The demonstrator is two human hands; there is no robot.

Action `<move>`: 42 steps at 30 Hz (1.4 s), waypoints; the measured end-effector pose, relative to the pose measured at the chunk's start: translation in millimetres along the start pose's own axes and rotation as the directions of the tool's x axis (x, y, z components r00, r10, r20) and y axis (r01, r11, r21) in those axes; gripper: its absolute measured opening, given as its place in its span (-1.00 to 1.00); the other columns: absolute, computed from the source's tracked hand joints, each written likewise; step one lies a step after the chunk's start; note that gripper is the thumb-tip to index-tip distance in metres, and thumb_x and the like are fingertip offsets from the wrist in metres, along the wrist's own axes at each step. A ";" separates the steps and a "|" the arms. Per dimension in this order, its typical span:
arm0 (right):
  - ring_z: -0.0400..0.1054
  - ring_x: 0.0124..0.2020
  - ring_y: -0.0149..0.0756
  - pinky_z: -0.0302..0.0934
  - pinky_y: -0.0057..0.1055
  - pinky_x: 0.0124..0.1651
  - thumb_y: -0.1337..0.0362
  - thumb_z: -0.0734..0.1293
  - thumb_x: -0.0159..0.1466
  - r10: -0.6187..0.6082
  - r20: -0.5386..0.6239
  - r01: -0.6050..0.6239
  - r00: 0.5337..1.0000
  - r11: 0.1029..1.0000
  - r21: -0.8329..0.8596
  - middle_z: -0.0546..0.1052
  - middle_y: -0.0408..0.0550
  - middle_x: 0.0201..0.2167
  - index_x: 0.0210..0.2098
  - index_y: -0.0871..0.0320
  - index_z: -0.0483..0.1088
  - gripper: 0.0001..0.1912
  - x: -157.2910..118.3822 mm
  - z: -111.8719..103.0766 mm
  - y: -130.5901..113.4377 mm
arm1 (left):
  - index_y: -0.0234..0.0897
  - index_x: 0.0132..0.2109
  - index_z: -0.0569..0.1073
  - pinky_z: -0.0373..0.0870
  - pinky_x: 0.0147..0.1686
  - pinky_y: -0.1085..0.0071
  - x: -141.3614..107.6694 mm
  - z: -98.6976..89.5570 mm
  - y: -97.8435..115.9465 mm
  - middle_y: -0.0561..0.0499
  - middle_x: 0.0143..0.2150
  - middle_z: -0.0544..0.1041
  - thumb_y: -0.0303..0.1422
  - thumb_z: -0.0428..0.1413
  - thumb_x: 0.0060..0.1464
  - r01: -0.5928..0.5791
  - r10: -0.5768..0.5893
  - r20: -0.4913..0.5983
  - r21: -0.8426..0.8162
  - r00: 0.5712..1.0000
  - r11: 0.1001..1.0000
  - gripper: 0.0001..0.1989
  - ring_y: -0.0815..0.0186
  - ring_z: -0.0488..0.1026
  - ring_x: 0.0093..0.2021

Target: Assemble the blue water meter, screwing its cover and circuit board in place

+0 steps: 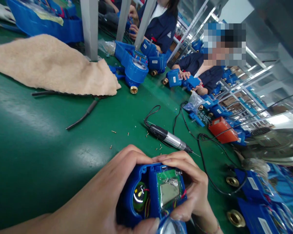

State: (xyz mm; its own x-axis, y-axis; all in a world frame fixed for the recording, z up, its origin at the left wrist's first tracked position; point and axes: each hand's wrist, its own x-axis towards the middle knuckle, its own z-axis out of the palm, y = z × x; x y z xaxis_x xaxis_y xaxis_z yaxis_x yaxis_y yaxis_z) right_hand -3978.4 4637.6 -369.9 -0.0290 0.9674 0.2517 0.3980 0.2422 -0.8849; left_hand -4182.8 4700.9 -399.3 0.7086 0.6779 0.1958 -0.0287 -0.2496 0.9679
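Blue housing (153, 191): on wearer's side of screwdriver (171, 138), betw. both hands; long axis unclear.
L hand (118, 177): fingers clamped on housing's left.
R hand (197, 182): also clamped, nearer circuit board (169, 191).

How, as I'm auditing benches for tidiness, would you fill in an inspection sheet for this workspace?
Surface: green tabletop, glossy with reflected light.
Job's things: blue housing, open, showing wires, a display and a coil spring; electric screwdriver lying on the tabletop, not held.
Clutter: small loose screws scattered beyond the hands; beige cloth at upper left.
Left hand: grips the housing's left side.
Right hand: grips its right side.
Cables: black cable curving across the tabletop right of the screwdriver; black lead beside the cloth, partly hidden.
Surroundings: co-workers opposite, handling blue parts; blue units with brass fittings at lower right.
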 end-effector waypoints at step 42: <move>0.49 -0.15 -0.13 0.38 -0.25 -0.05 0.13 0.62 -0.22 -0.129 0.014 0.126 0.992 0.980 0.154 0.57 -0.04 -0.16 -0.03 0.05 0.50 -0.27 3.0 -6.1 5.1 | -0.03 0.04 0.31 0.44 -0.10 0.24 -0.4 2.0 -11.0 -0.01 0.00 0.34 -0.08 0.35 -0.22 -0.051 0.050 -0.009 -0.154 0.999 0.987 -0.35 0.09 0.36 -0.03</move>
State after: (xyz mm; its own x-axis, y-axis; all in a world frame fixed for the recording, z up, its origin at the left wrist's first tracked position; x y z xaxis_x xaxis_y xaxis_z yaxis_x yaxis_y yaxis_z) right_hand -3970.9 4641.3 -371.3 -0.0927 0.9289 0.3586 0.2452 0.3703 -0.8959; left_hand -4181.4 4702.0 -410.4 0.6997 0.6710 0.2452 -0.1725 -0.1744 0.9694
